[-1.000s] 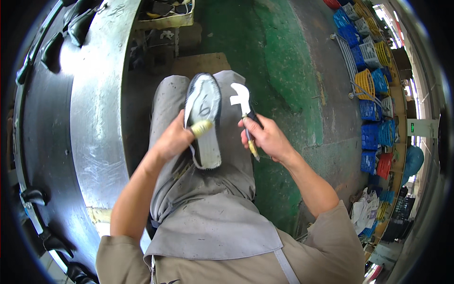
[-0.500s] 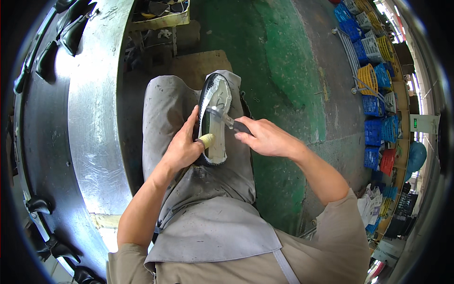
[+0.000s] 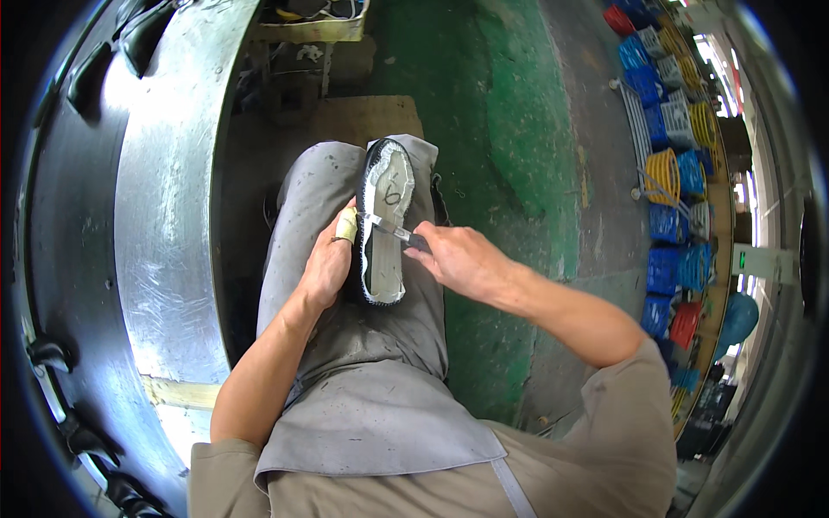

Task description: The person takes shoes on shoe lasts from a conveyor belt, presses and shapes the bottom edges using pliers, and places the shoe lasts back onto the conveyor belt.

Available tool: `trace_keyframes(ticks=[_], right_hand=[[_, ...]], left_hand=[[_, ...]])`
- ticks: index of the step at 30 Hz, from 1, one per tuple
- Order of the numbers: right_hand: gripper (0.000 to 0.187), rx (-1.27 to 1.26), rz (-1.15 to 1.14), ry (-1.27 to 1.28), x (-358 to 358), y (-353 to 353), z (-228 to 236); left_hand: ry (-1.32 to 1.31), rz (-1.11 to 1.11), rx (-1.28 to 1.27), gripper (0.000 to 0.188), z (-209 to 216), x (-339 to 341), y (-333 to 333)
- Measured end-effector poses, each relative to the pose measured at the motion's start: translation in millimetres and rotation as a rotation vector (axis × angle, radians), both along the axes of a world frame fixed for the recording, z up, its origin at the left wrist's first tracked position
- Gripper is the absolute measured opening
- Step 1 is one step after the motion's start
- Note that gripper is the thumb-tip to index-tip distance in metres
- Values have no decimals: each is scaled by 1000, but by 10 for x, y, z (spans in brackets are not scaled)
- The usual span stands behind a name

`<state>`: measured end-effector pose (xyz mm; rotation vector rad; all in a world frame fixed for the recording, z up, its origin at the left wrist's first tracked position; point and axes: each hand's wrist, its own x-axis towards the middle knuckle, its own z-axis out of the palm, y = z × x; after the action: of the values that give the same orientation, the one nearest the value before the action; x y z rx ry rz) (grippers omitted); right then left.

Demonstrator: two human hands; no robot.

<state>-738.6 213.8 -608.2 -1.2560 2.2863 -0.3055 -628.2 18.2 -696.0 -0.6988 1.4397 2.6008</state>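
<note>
A worn green-painted floor (image 3: 527, 198) spreads beyond the knees. Along the left, a scratched silver metal bench (image 3: 173, 216) walls in that side, with glossy black shoes (image 3: 89, 76) past its inner strip. A grey cloth apron (image 3: 380, 423) covers the lap. Stacked blue, yellow and white plastic baskets (image 3: 667, 220) line the right, well apart. A black, pale-soled shoe (image 3: 389, 268) lies sole-up on the right thigh. The right hand (image 3: 466, 263) has its fingers clamped on a dark-handled steel hammer (image 3: 400, 231), which crosses the sole, hiding a strip. The left hand (image 3: 326, 266), thumb wrapped in yellow tape (image 3: 346, 224), touches the shoe's left edge; whether its partly hidden fingers grip, I cannot tell.
</note>
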Motion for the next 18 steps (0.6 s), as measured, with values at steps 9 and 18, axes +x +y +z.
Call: trace_keyframes(ticks=[9,18], right_hand=[[32,-360,-278,0,333,-81,-503],[34,-224,-271,-94,99,85,-266]], left_hand=[[70,-2,311,65,7,9,-155],[115,-150,-414,81,14,-61,36]])
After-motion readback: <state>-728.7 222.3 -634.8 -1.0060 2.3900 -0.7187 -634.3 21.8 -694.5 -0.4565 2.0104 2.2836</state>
